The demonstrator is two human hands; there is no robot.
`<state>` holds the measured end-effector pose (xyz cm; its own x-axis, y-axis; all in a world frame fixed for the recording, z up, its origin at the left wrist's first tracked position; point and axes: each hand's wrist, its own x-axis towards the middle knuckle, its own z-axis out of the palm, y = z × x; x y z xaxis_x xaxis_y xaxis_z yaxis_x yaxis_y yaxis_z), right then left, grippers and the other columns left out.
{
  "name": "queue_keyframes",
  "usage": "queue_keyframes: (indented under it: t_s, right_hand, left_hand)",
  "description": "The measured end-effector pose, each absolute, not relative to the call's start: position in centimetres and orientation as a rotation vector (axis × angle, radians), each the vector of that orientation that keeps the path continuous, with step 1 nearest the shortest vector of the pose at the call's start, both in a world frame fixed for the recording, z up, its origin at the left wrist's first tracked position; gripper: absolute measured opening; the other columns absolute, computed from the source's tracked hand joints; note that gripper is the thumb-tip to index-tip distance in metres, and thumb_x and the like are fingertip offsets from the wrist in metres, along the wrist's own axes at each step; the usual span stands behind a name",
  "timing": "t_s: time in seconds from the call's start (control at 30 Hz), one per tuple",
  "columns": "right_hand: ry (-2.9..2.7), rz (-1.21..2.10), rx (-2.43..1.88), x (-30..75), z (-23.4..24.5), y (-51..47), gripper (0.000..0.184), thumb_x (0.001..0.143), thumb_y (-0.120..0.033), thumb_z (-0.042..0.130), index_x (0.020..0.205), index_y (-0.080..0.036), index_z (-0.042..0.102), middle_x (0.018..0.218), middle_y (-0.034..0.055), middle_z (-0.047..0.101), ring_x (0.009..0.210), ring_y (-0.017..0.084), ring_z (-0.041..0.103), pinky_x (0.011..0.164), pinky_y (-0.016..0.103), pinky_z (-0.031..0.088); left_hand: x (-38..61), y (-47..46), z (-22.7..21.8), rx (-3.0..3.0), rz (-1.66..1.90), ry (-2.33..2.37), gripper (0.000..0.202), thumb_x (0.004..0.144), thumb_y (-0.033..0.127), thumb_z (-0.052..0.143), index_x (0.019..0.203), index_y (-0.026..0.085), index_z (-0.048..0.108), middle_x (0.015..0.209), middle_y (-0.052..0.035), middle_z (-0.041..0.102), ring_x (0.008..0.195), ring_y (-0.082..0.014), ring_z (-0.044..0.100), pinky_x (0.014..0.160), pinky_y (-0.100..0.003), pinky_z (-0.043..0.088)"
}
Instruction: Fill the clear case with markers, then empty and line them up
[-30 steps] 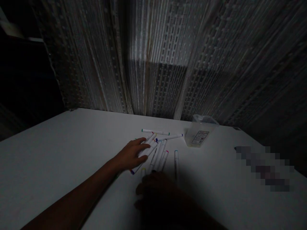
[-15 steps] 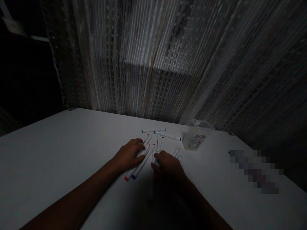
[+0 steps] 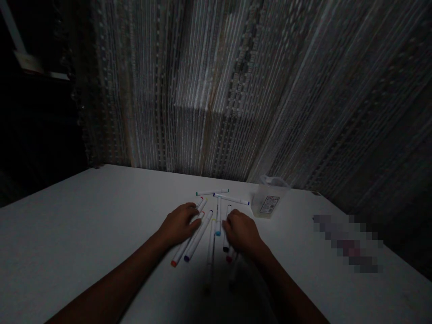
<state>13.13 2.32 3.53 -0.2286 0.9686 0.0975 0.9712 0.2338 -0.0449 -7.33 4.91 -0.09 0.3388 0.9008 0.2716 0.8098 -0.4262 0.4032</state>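
White markers with coloured ends lie in a loose cluster on the white table. My left hand [image 3: 180,223] rests over the left side of the cluster, thumb and fingers apart, touching an orange-ended marker [image 3: 180,252]. Beside its thumb lies a purple-ended marker [image 3: 199,236]. My right hand [image 3: 243,230] is on the right side, fingers curled against a black-ended marker [image 3: 226,238]; its grip is partly hidden. Between the hands are a teal-ended marker [image 3: 218,220] and a yellow-ended marker [image 3: 211,252]. A red-ended marker [image 3: 231,261] shows partly beneath my right hand.
Beyond the hands, a green-ended marker [image 3: 212,192] and a blue-ended marker [image 3: 232,199] lie crosswise. A clear plastic container [image 3: 258,202] with a label stands behind right. A blurred-out item [image 3: 347,245] lies farther right. A striped curtain [image 3: 209,90] hangs behind the table [image 3: 101,211].
My right hand has let go of the teal-ended marker, which now lies between the hands, and has shifted to the black-ended one. My left hand stays on the markers. The view has tilted slightly.
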Motion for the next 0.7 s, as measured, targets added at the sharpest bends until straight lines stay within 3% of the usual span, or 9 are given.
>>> queue_keyframes:
  t_s: [0.13,0.27,0.33,0.43,0.7]
  right_hand:
    - [-2.313,-0.016,-1.801,14.6,2.5,2.6,0.027,0.084,-0.025,0.038,0.095,-0.012,0.06,0.104,0.0128,0.056,0.096,0.021,0.051,0.08,0.03,0.039]
    - [-2.321,0.079,-1.73,15.4,1.5,2.5,0.031,0.083,-0.023,0.04,0.105,-0.013,0.058,0.113,0.0137,0.052,0.108,0.023,0.045,0.091,0.033,0.035]
    - [-2.336,0.103,-1.693,15.6,1.3,2.4,0.031,0.081,-0.02,0.04,0.105,-0.013,0.058,0.113,0.0132,0.052,0.111,0.022,0.043,0.095,0.033,0.032]
    - [-2.33,0.128,-1.682,15.8,1.2,2.4,0.03,0.08,-0.019,0.041,0.102,-0.013,0.06,0.109,0.0122,0.054,0.109,0.021,0.044,0.094,0.031,0.034]
    - [-2.319,0.115,-1.69,16.2,1.3,2.4,0.029,0.083,-0.024,0.04,0.101,-0.014,0.061,0.107,0.0119,0.055,0.107,0.021,0.045,0.089,0.032,0.038]
  left_hand:
    - [-7.1,7.3,0.2,2.378,0.757,1.589,0.035,0.08,0.032,0.043,0.11,0.018,0.057,0.122,-0.0076,0.052,0.109,-0.0217,0.05,0.095,-0.033,0.039]
    - [-6.1,11.8,0.1,2.525,0.662,1.552,0.042,0.081,0.026,0.04,0.121,0.016,0.05,0.133,-0.0105,0.04,0.119,-0.0241,0.041,0.099,-0.035,0.034]
    - [-5.6,13.9,0.0,2.575,0.557,1.523,0.038,0.082,0.024,0.038,0.116,0.018,0.055,0.129,-0.0095,0.046,0.118,-0.0237,0.042,0.097,-0.035,0.035]
    - [-5.4,15.6,0.3,2.606,0.368,1.484,0.031,0.082,0.023,0.038,0.097,0.019,0.064,0.105,-0.0069,0.062,0.098,-0.0202,0.055,0.088,-0.029,0.04]
    - [-9.9,13.4,2.1,2.602,0.022,1.768,0.029,0.079,0.033,0.04,0.079,0.017,0.064,0.086,-0.0094,0.065,0.079,-0.0219,0.06,0.066,-0.027,0.042]
